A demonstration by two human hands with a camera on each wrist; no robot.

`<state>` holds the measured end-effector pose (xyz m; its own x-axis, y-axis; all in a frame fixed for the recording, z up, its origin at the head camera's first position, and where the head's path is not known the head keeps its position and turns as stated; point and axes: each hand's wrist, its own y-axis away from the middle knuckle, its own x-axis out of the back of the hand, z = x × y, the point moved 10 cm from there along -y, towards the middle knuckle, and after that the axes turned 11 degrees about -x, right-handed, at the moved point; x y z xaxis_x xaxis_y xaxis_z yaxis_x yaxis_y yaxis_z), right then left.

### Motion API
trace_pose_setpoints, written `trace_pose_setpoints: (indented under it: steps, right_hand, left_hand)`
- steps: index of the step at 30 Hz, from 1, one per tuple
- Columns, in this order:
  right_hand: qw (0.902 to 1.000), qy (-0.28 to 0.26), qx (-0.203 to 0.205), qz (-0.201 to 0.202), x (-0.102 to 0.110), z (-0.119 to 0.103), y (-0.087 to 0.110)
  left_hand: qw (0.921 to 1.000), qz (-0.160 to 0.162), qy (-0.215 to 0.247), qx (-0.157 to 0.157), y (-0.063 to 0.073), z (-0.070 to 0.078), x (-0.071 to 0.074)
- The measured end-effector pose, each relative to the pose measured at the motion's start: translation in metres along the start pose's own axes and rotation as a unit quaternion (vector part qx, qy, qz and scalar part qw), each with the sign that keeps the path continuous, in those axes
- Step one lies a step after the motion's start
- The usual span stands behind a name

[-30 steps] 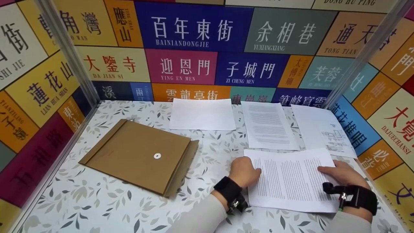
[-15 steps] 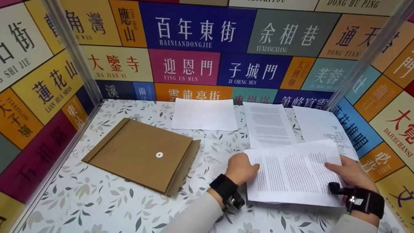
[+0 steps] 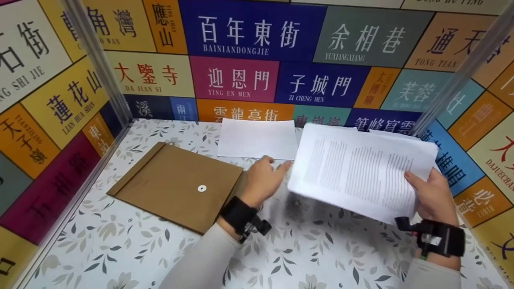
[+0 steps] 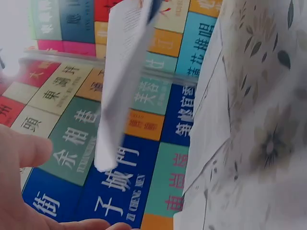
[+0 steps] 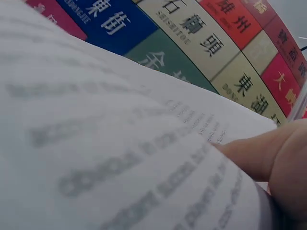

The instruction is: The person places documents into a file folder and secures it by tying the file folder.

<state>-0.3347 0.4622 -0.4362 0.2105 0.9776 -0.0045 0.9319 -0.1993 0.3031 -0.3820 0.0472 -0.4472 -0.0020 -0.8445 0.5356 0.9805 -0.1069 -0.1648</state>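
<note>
A stack of printed paper sheets [image 3: 365, 164] is raised off the tabletop at the right in the head view. My right hand [image 3: 437, 198] grips its right edge, thumb on the printed face and fingers behind. In the right wrist view that thumb [image 5: 268, 155] presses on the text side of the bending top sheets. My left hand [image 3: 263, 180] is beside the stack's left end, apart from it, holding nothing. Its thumb and fingers are spread in the left wrist view. Close to the left hand lies a brown paper document envelope [image 3: 172, 184] with a white round button.
A blank white sheet [image 3: 257, 138] lies at the back of the table [image 3: 305, 249]. More sheets [image 4: 208, 129] lie at the back right, mostly hidden behind the raised stack in the head view. Sign-patterned walls [image 3: 253, 32] enclose the back and both sides.
The stack, gripped by both hands earlier, has been lifted and tilted by the right hand toward the back. The left hand has let go and moved left toward the envelope.
</note>
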Motion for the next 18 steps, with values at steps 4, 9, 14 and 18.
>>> trace_pose_setpoints:
  steps: [4, 9, 14, 18]
  right_hand:
    - [0.9953, -0.077, -0.01, 0.057, -0.029, -0.001, -0.004]
    - [0.9879, -0.125, 0.019, 0.09, -0.09, 0.007, -0.006]
    - [0.9803, -0.177, 0.059, 0.064, -0.153, 0.028, -0.004]
    - [0.9664, -0.228, 0.102, 0.059, -0.184, 0.042, 0.0]
  left_hand:
    - [0.9981, 0.045, 0.041, -0.015, 0.0, -0.01, 0.023]
    - [0.9896, 0.088, 0.114, -0.002, 0.002, -0.025, 0.03]
    - [0.9739, 0.088, 0.206, 0.037, 0.004, -0.037, 0.011]
    - [0.9559, 0.097, 0.272, 0.055, 0.008, -0.045, -0.004]
